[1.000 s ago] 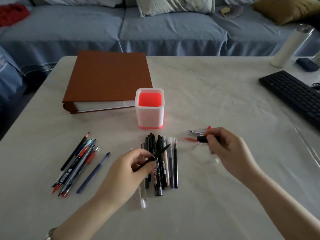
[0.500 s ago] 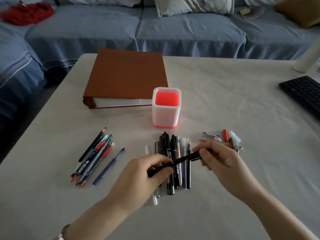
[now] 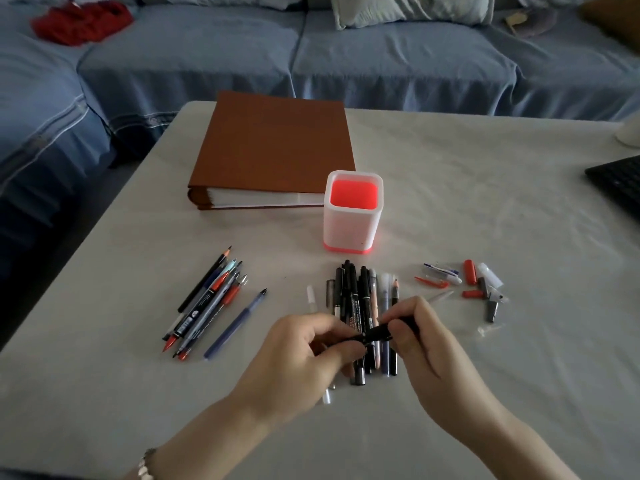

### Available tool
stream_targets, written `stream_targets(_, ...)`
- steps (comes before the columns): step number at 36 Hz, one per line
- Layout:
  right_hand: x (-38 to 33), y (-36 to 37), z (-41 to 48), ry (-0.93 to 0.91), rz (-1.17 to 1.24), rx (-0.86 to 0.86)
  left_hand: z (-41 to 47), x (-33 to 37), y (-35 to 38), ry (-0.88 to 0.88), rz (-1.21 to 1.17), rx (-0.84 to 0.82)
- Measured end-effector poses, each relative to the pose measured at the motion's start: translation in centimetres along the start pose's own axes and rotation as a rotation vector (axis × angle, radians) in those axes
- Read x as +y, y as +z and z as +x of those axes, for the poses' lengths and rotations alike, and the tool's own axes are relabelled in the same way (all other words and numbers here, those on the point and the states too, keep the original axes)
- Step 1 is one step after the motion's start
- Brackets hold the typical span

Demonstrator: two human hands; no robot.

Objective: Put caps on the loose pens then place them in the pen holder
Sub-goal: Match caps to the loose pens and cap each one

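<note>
My left hand grips the barrel of a black pen, and my right hand pinches the black cap end of the same pen. Both hands hover over a row of several capped black and pale pens lying on the table. To the left lies a bundle of several uncapped pens and pencils with a blue pen beside it. Loose caps, red, white, grey and clear, are scattered to the right. The white pen holder with a red inside stands behind the row.
A thick brown binder lies behind the holder at its left. A black keyboard reaches in from the right edge, with a white object behind it. A blue sofa runs along the far side of the table.
My right hand brought a black cap from the cap pile to the pen in my left hand, and the two hands have closed together on the pen. The camera view shifted left.
</note>
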State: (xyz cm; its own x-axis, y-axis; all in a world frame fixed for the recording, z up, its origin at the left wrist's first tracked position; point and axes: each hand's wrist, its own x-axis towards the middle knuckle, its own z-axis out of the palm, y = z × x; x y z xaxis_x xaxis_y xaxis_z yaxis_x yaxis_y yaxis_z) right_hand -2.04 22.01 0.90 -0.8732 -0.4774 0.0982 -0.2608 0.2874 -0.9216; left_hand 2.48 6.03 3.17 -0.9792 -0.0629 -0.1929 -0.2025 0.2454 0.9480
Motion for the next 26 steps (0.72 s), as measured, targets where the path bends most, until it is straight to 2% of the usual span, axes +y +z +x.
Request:
stream_targets(4,-0.6,0.0,0.0,-0.02,-0.039,-0.085,-0.4,-0.4,-0.6,-0.242,-0.316,-0.132)
stream_targets(6,-0.6,0.2,0.2,0.005,-0.04,-0.128,-0.4,-0.7,-0.8,-0.276,-0.318,-0.139)
stream_targets(8,-0.3,0.6,0.4,0.06,-0.01,-0.142,-0.4,-1.4,-0.8,-0.199,-0.149,-0.066)
stream_targets(12,0.4,2.1,0.7,0.168,0.081,-0.102,-0.2,-3.0,-1.1,0.122,0.273,0.118)
stream_targets(16,0.7,2.7,1.2,0.266,0.223,-0.068,0.4,-3.7,-2.0,0.239,0.397,0.076)
stream_targets(19,1.0,2.8,1.4,0.355,0.499,0.005,1.0,-4.0,-2.6,0.292,0.539,0.106)
stream_targets(21,1.5,2.1,1.4,0.385,0.67,0.095,1.4,-5.0,-3.5,0.301,0.734,0.265)
stream_targets(23,2.1,0.9,1.5,0.401,0.813,0.153,1.6,-6.3,-4.8,0.196,0.909,0.38)
stream_targets(26,3.0,-1.5,1.5,0.402,0.853,0.155,1.8,-8.0,-5.8,-0.023,1.106,0.385)
